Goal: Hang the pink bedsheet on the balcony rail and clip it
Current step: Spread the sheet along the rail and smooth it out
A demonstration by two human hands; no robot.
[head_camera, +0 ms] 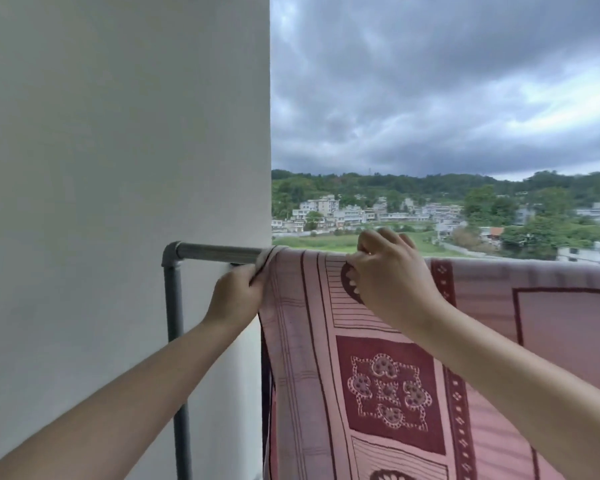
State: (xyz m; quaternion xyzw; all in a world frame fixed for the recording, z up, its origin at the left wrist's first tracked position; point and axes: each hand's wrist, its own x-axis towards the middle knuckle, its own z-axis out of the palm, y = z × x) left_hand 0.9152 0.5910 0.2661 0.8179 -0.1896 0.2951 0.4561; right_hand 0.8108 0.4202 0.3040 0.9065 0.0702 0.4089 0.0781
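Bedsheet (pixel 378 358) hangs lengthwise along rail (pixel 219 252); left hand (pixel 238 296) and right hand (pixel 388 275) pinch it.

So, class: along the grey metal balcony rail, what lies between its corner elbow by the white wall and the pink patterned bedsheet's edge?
Head view: only bare grey metal rail between elbow and pink patterned bedsheet.

Plain white wall (pixel 118 168) on left; open view at right w/ heavy grey clouds (pixel 430 81). Green wooded hills (pixel 361 183) behind pale bldgs (pixel 326 211); dull daylight.
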